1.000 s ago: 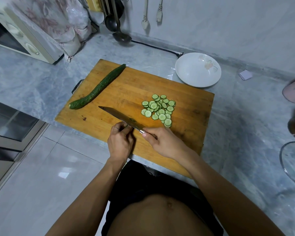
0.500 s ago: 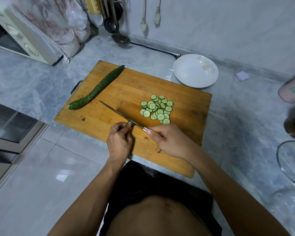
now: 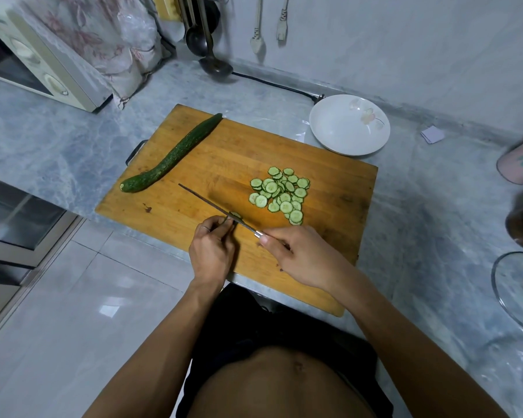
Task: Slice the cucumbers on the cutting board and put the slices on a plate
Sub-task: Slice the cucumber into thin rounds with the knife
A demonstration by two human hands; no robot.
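Centrally, the right hand (image 3: 302,254) grips the handle of the knife (image 3: 215,208), its blade running edge-down across the near half of the cutting board (image 3: 338,188). The left hand (image 3: 213,248) pinches the last stub of cucumber (image 3: 235,215) against the blade with curled fingertips; only a sliver of green shows there. Farther along the board, beyond the knife and toward its right side, lies the heap of cut slices (image 3: 281,193), overlapping and touching one another. At the board's far left edge rests a whole cucumber (image 3: 175,153), uncut, well apart from the blade. Just off the board's far right corner stands the white plate (image 3: 349,125), with no slices on it.

Step in hand, as judged: the closing cuts on the first cucumber. The next move calls for care, since the stub leaves the left fingertips very near the edge; thereafter the second cucumber must be drawn to the board's middle for slicing, and the heap carried to the plate.
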